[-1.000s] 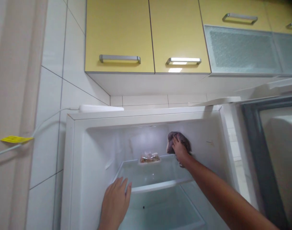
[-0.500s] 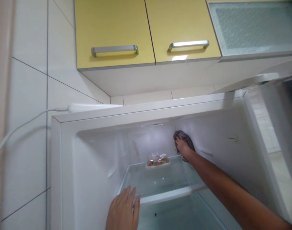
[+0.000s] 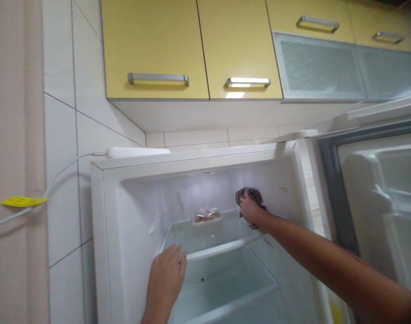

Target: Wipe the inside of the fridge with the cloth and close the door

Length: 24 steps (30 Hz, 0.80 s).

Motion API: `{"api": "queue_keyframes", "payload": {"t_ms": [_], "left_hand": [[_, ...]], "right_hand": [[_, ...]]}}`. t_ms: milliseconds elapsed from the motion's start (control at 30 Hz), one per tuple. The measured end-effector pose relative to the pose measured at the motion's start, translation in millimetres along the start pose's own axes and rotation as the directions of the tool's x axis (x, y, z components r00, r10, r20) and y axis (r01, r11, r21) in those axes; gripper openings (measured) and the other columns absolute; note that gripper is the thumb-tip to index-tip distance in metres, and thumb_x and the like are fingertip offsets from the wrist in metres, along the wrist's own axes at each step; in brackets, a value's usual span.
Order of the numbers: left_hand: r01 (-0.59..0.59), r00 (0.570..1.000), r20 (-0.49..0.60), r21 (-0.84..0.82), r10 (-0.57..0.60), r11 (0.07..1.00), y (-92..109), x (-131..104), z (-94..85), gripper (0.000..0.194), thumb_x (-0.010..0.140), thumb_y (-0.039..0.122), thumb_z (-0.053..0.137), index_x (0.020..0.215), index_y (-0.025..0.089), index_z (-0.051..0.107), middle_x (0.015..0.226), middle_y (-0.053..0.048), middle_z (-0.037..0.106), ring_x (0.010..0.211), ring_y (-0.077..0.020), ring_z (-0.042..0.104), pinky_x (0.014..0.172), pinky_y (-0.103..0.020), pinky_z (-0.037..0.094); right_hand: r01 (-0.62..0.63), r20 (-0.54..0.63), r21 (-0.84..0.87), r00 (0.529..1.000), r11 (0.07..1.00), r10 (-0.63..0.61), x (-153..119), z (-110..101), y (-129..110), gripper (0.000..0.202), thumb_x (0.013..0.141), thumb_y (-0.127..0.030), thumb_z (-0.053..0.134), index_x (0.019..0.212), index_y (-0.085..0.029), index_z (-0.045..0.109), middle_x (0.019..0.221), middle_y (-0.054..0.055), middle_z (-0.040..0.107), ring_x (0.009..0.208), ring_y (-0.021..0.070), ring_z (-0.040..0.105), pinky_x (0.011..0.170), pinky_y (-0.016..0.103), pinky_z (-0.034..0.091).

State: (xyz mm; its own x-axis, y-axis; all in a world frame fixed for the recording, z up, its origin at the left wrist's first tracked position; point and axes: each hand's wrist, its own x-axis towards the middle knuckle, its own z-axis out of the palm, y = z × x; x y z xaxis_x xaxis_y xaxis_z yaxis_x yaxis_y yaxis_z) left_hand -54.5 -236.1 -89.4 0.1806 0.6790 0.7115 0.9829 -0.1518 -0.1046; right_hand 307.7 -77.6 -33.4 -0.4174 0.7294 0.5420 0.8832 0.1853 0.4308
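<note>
Deep inside an open fridge (image 3: 198, 158), my right hand (image 3: 250, 209) grips a dark, patterned cloth (image 3: 254, 194) and presses it to the right inner wall, near the back corner. My left hand (image 3: 167, 272) has its fingers stretched out by the left front edge of the upper glass shelf (image 3: 198, 238); whether it touches the shelf I cannot tell. At the back of that shelf sits a white tray of food under clear wrap (image 3: 207, 216), just left of the cloth.
The fridge door (image 3: 387, 202) stands open on the right. A lower glass shelf (image 3: 225, 279) bears a small dark spot. Yellow cabinets (image 3: 154, 49) hang above. On top of the fridge lies a white device (image 3: 137, 152), its cable with a yellow tag (image 3: 24, 201) running left.
The right hand and cloth have shifted slightly along the right wall toward the front. My view has swung right, showing more of the open door. The left hand stays by the shelf edge.
</note>
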Motion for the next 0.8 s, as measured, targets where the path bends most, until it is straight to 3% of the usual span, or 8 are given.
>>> {"api": "queue_keyframes", "payload": {"t_ms": [133,267,467,600,700,800], "left_hand": [[-0.011,1.0,0.005,-0.015,0.011,1.0,1.9,-0.2,-5.4,0.05,0.099,0.041,0.033,0.119,0.015,0.071,0.125,-0.014,0.074,0.118,-0.028,0.069,0.105,-0.048,0.053],[-0.017,1.0,0.015,-0.053,0.017,0.998,2.6,0.0,-6.7,0.058,0.097,0.053,0.035,0.12,0.012,0.07,0.127,-0.018,0.072,0.119,-0.0318,0.067,0.105,-0.051,0.052],[0.008,1.0,0.024,-0.078,-0.006,0.997,2.8,0.6,-5.2,0.068,0.092,0.063,0.038,0.124,0.01,0.068,0.131,-0.02,0.07,0.123,-0.034,0.064,0.108,-0.052,0.048],[-0.001,1.0,-0.007,-0.083,0.0,0.997,2.0,-0.2,-4.0,0.069,0.091,0.066,0.038,0.121,0.011,0.069,0.129,-0.02,0.071,0.121,-0.0335,0.066,0.106,-0.05,0.05],[-0.004,1.0,-0.024,-0.073,0.003,0.997,1.5,-0.6,-0.7,0.071,0.09,0.067,0.038,0.12,0.011,0.07,0.128,-0.02,0.072,0.12,-0.0336,0.066,0.105,-0.051,0.051],[-0.004,0.999,-0.045,-0.061,0.001,0.998,1.2,-2.1,3.9,0.071,0.09,0.067,0.039,0.12,0.01,0.07,0.128,-0.02,0.072,0.121,-0.0336,0.066,0.106,-0.051,0.05]], "right_hand": [[0.084,0.12,-0.121,0.99,0.989,-0.069,-36.4,-26.6,-2.3,0.012,0.086,-0.03,0.07,0.09,-0.019,0.073,0.109,0.006,0.075,0.124,0.0243,0.061,0.117,0.059,0.037],[0.123,0.149,-0.176,0.984,0.977,-0.097,-69.8,-50.2,-4.7,0.016,0.079,-0.021,0.069,0.091,-0.021,0.077,0.121,0.012,0.073,0.135,0.0363,0.052,0.118,0.067,0.032],[0.087,0.171,-0.266,0.984,0.96,-0.042,-101.0,-58.5,-19.9,0.03,0.078,-0.021,0.062,0.103,-0.027,0.077,0.135,0.011,0.068,0.147,0.039,0.038,0.123,0.072,0.013],[0.004,0.166,-0.287,0.985,0.958,0.046,-100.4,-48.2,-28.3,0.039,0.08,-0.018,0.059,0.113,-0.03,0.075,0.145,0.011,0.061,0.15,0.0382,0.035,0.122,0.072,0.021],[-0.037,0.164,-0.251,0.983,0.967,0.081,-85.4,-38.5,-26.7,0.04,0.082,-0.015,0.056,0.116,-0.027,0.073,0.145,0.013,0.061,0.15,0.0375,0.036,0.119,0.069,0.032],[-0.029,0.188,-0.192,0.98,0.981,0.066,-63.7,-27.9,-20.6,0.034,0.079,-0.014,0.066,0.111,-0.022,0.074,0.138,0.014,0.065,0.147,0.0352,0.04,0.118,0.064,0.036]]}}
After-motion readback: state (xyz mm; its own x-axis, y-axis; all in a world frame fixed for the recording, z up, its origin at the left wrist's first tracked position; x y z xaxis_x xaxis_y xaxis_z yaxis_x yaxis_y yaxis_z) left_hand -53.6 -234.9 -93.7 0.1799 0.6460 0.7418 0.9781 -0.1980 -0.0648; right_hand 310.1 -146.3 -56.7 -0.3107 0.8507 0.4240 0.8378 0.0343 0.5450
